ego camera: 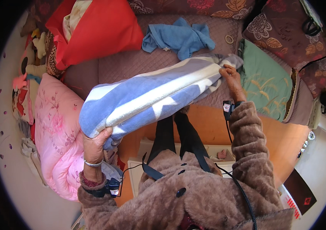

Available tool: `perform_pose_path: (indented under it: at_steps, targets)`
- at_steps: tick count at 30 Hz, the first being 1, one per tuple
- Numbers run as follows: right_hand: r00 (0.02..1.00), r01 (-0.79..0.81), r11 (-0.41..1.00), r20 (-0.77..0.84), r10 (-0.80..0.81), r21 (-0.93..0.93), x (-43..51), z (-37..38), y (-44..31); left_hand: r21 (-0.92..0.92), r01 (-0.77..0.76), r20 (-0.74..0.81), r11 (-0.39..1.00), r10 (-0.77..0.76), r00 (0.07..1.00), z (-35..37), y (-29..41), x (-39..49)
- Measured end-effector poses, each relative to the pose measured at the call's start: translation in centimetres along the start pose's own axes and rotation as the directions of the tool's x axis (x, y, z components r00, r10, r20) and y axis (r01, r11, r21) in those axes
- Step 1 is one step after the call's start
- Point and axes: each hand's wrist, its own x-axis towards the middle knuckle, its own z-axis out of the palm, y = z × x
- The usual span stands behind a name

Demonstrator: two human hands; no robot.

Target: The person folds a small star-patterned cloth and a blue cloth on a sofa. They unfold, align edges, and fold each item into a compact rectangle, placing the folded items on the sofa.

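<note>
A folded plush blanket (151, 95), striped in blue, white and grey, stretches between my two hands above the edge of a quilted sofa seat. My left hand (95, 145) grips its lower left end, with the thumb on top and the fingers hidden under the cloth. At the upper right, my right hand (232, 77) pinches the blanket's edge between thumb and fingers. Beyond the blanket, a crumpled blue towel (180, 37) lies on the seat.
A red fabric bag (102, 31) holding pale cloth is at the upper left. A pink quilt (56, 123) lies at the left. Right of the blanket are a green cushion (266, 83) and a beaded bracelet (229, 39). Black cables run from both wrists.
</note>
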Motion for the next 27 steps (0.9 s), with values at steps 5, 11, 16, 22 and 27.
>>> perform_pose_path:
  at_steps: [5,11,16,22,27]
  targets:
    - [0.999,-0.051,0.994,0.007,0.052,-0.094,0.5,-1.0,3.5,-0.005,0.084,-0.028,0.996,-0.084,0.996,-1.7,-1.8,1.0]
    - [1.000,-0.016,0.997,0.022,0.018,-0.075,1.1,-2.2,4.4,0.025,0.107,-0.018,0.994,-0.107,0.994,-2.1,-2.1,1.3]
    - [0.985,0.157,0.969,-0.038,-0.167,-0.193,1.9,-4.5,1.0,0.048,0.050,-0.056,0.998,-0.047,0.997,-2.6,0.2,1.3]
    - [0.957,0.215,0.903,-0.105,-0.271,-0.373,3.4,-4.2,0.6,0.007,0.043,-0.039,0.999,-0.043,0.998,-5.0,-1.5,4.7]
    - [0.998,0.059,0.998,-0.007,-0.060,-0.037,4.9,-1.8,2.6,-0.067,0.120,-0.020,0.991,-0.121,0.992,-7.8,-7.8,8.0]
